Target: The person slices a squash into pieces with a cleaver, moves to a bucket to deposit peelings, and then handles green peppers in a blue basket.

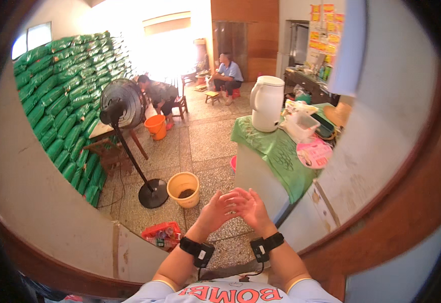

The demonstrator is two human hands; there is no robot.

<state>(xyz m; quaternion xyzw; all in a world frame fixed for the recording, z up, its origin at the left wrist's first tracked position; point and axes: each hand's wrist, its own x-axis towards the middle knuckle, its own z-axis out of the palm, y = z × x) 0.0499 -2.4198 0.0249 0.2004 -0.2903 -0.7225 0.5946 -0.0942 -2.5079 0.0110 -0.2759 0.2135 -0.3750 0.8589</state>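
Note:
My left hand [216,211] and my right hand [253,208] are raised in front of me, their fingertips meeting or overlapping. The fingers are loosely curved and partly spread, and no object shows in either hand. Each wrist wears a black strap with a small black box; a left box [203,255] and a right box [259,248] have cables running toward my body. Beyond my left hand, on the floor, stands a yellow bucket [192,182] with something dark in its bottom.
A black standing fan [124,106] and stacked green sacks [53,101] are at left. On the right, a green-covered cabinet [261,146] holds a white electric kettle [268,106] and a pink fan-shaped card [315,153]. Two people sit farther off, near an orange bucket [155,128]. Door frames flank me.

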